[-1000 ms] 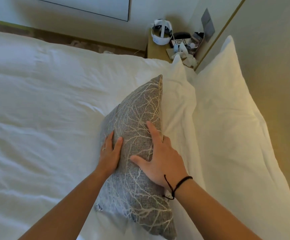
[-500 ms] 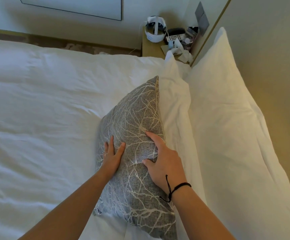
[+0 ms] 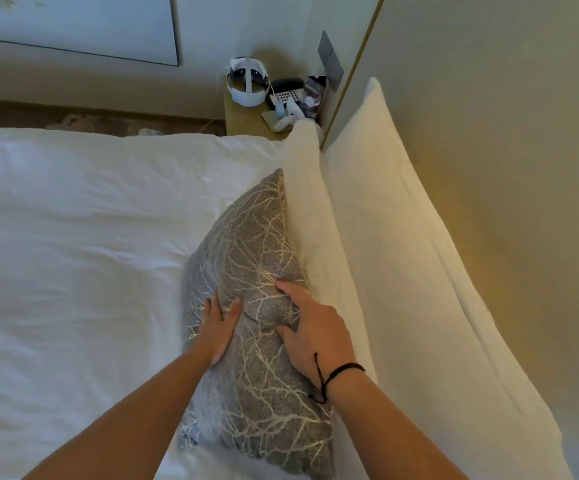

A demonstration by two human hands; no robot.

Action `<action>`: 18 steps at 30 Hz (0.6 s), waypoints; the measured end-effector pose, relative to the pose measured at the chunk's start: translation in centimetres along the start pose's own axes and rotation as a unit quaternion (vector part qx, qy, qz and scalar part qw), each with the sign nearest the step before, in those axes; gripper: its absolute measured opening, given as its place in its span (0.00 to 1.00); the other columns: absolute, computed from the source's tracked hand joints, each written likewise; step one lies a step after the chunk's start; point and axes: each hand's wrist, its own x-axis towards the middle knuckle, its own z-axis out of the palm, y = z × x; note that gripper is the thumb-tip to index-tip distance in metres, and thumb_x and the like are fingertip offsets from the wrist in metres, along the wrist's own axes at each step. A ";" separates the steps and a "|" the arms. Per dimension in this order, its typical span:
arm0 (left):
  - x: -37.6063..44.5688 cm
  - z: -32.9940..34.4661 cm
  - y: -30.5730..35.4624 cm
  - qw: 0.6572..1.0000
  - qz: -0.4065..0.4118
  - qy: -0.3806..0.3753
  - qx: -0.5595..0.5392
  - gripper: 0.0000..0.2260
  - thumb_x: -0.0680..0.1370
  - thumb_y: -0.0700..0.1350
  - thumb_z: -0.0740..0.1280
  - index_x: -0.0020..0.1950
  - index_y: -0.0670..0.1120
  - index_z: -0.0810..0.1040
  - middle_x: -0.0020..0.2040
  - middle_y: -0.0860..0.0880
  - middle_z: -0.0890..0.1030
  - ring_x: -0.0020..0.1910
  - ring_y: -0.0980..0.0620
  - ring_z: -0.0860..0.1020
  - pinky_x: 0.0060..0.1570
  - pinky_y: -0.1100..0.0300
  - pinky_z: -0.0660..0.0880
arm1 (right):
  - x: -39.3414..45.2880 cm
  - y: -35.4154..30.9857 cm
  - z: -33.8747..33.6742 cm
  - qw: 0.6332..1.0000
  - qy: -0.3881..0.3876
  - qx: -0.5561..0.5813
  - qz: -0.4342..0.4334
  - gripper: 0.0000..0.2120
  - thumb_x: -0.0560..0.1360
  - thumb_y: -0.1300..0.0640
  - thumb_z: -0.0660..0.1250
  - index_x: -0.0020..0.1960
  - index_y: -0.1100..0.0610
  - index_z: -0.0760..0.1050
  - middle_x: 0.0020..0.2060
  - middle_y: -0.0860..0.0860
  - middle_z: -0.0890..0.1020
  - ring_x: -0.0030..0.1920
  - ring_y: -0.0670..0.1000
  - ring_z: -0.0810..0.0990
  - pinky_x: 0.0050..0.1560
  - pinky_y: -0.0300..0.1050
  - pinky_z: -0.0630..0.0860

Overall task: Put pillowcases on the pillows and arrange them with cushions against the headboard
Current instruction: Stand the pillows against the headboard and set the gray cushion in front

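A grey cushion (image 3: 256,244) with a pale branch pattern stands on edge on the bed, leaning against a white pillow (image 3: 310,216). A second, larger white pillow (image 3: 395,237) stands behind that one, against the beige headboard (image 3: 509,168). My left hand (image 3: 217,327) lies flat on the cushion's front face, fingers spread. My right hand (image 3: 312,327) presses on the cushion's top edge with fingers curled into the fabric; a black cord is on that wrist. Both pillows wear white cases.
White bedding (image 3: 73,254) covers the bed to the left. A wooden nightstand (image 3: 243,119) at the far corner carries a white headset (image 3: 248,81), a phone and small items. A grey wall panel (image 3: 329,60) sits above it.
Both hands slid down the cushion and pressed it closer against the front pillow; my right fingers went from flat to curled. The view tilted up, showing more of the wall.
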 end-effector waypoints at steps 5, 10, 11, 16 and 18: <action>-1.7 -0.6 0.2 0.999 -0.002 0.048 -0.004 0.46 0.68 0.79 0.45 0.80 0.56 0.40 0.81 0.49 0.44 0.79 0.47 0.43 0.76 0.40 0.45 | 0.8 -0.5 0.7 1.000 -0.003 -0.012 0.018 0.31 0.75 0.49 0.69 0.70 0.30 0.57 0.53 0.49 0.81 0.49 0.55 0.81 0.52 0.49 0.79; -8.8 1.9 2.2 0.993 0.093 0.076 0.002 0.41 0.69 0.79 0.45 0.77 0.63 0.39 0.81 0.53 0.42 0.79 0.47 0.44 0.74 0.35 0.48 | -2.5 -0.2 -0.8 0.998 -0.017 0.054 -0.030 0.32 0.74 0.38 0.67 0.73 0.32 0.56 0.66 0.46 0.76 0.61 0.52 0.77 0.62 0.48 0.74; -10.3 2.4 2.6 0.990 0.115 0.082 0.021 0.39 0.70 0.78 0.46 0.76 0.65 0.39 0.80 0.54 0.42 0.79 0.49 0.43 0.74 0.34 0.49 | -3.8 0.1 -1.0 0.997 -0.002 0.073 -0.041 0.31 0.74 0.36 0.65 0.73 0.33 0.57 0.66 0.45 0.75 0.62 0.50 0.76 0.62 0.47 0.73; -15.5 4.7 3.4 0.968 0.190 0.105 0.126 0.40 0.70 0.78 0.50 0.75 0.68 0.34 0.80 0.53 0.39 0.79 0.47 0.40 0.71 0.33 0.49 | -13.5 5.8 -0.6 0.987 0.135 0.076 0.047 0.33 0.70 0.25 0.56 0.71 0.37 0.64 0.62 0.40 0.73 0.59 0.41 0.72 0.58 0.39 0.69; -16.7 5.2 3.3 0.966 0.190 0.103 0.144 0.42 0.68 0.79 0.50 0.74 0.68 0.33 0.80 0.53 0.37 0.78 0.47 0.39 0.70 0.31 0.48 | -17.6 8.6 0.2 0.979 0.129 0.093 0.129 0.35 0.67 0.24 0.57 0.69 0.38 0.65 0.62 0.41 0.74 0.57 0.41 0.73 0.55 0.38 0.70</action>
